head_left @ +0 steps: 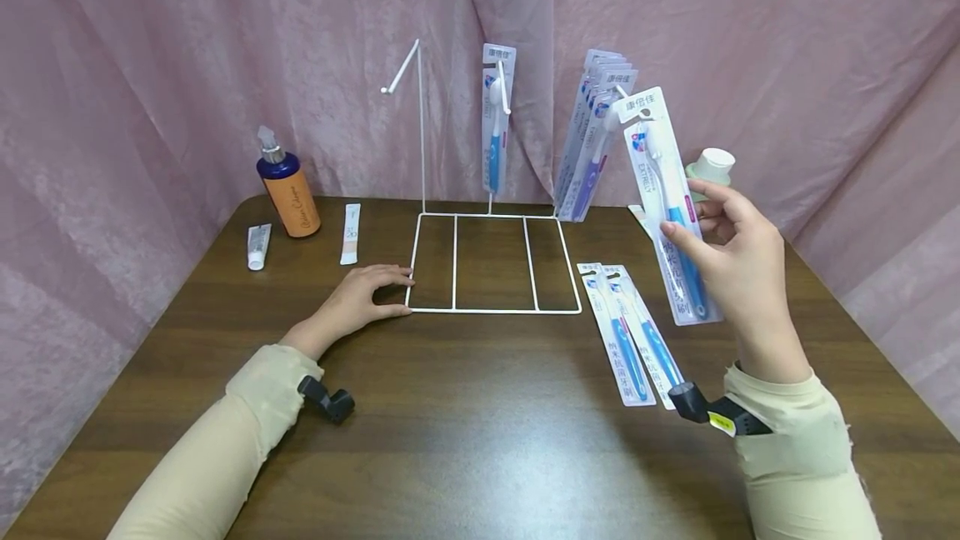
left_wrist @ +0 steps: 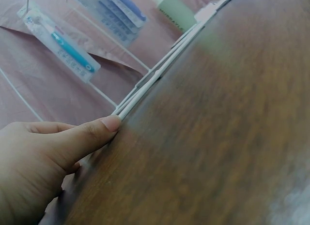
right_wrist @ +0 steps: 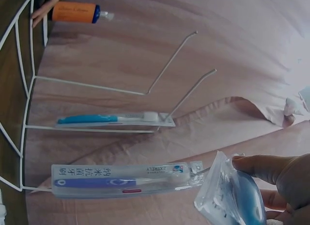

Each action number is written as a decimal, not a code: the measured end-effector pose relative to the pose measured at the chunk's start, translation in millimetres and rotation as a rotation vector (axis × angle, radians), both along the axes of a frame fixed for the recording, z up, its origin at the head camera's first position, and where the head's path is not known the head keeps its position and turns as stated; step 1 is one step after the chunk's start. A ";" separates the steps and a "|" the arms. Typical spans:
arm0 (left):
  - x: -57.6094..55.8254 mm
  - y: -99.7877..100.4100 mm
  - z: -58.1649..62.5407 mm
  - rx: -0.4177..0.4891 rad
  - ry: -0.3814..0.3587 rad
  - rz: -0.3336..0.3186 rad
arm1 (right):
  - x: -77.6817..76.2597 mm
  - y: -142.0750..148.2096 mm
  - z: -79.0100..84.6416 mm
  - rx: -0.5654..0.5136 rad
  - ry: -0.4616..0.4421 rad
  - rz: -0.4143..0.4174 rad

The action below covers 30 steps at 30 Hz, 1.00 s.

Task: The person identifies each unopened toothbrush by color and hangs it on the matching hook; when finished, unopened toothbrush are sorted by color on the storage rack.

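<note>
My right hand [head_left: 738, 252] pinches a packaged blue toothbrush [head_left: 660, 198] by its side edges, thumb in front. The pack is raised and tilted, its holed top close to the right hook tip. Several toothbrush packs [head_left: 600, 136] hang on that hook, a purple one foremost. On the middle hook hangs one blue toothbrush pack [head_left: 495, 123]; the left hook [head_left: 401, 69] is bare. My left hand [head_left: 360, 298] rests at the left side of the white wire rack's base [head_left: 495, 311], with extended thumb at the front corner [left_wrist: 118, 116] and fingertips on the side bar.
Two blue toothbrush packs [head_left: 630, 336] lie on the table right of the rack. At left are an orange pump bottle [head_left: 292, 194], a small tube [head_left: 258, 247] and a flat sachet [head_left: 350, 233]. A white-capped green bottle [head_left: 711, 167] stands behind my right hand.
</note>
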State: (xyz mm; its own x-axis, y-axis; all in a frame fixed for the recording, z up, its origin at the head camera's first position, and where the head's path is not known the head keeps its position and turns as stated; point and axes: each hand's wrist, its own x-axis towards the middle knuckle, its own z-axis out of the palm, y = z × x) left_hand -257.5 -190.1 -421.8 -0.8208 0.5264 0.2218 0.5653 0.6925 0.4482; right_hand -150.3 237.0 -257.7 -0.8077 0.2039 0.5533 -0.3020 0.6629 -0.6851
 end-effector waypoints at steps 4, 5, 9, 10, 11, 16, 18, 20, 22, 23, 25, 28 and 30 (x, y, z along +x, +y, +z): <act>0.2 -0.7 -1.1 -0.003 0.007 -0.002 | 4.0 0.1 -1.3 -0.049 0.008 -0.009; 0.3 -0.8 -1.3 -0.004 0.009 -0.004 | 5.7 0.1 -1.5 -0.056 0.012 -0.015; 0.8 -1.2 -1.9 -0.001 0.014 -0.007 | 14.4 -0.9 -0.6 -0.056 0.049 -0.024; 0.7 -1.3 -1.9 0.000 0.014 -0.007 | 16.6 -1.4 0.2 -0.055 0.065 -0.022; 0.7 -1.4 -1.8 0.003 0.014 -0.006 | 18.7 -2.0 1.2 -0.053 0.084 -0.017; -1.3 -2.7 -2.1 0.003 0.015 -0.006 | 24.6 -7.0 8.1 -0.078 0.166 0.030; -1.9 -3.4 -1.9 0.005 0.017 -0.009 | 25.2 -10.9 10.7 -0.090 0.181 0.058; -2.2 -4.0 -1.7 0.008 0.020 -0.011 | 24.3 -16.0 12.3 -0.090 0.194 0.089; -1.6 -4.1 -0.8 0.013 0.019 -0.013 | 22.4 -22.5 13.4 -0.082 0.196 0.120; -1.3 -4.2 -0.6 0.016 0.018 -0.013 | 20.9 -26.2 13.7 -0.078 0.199 0.139; -0.6 -3.9 -0.1 0.016 0.017 -0.010 | 16.8 -33.5 13.6 -0.066 0.200 0.173; 0.7 -2.4 0.3 0.006 0.012 -0.006 | 9.6 -44.7 12.5 -0.075 0.175 0.220; 1.3 -0.9 0.2 -0.005 0.007 -0.005 | 4.3 -51.1 10.7 -0.086 0.157 0.246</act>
State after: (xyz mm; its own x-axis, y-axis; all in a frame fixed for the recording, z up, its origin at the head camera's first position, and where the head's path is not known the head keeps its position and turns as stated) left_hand -256.2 -191.0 -421.6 -0.8168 0.5313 0.2249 0.5715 0.6920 0.4411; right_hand -146.0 185.9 -247.0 -0.7444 0.0640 0.6647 -0.5531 0.4986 -0.6674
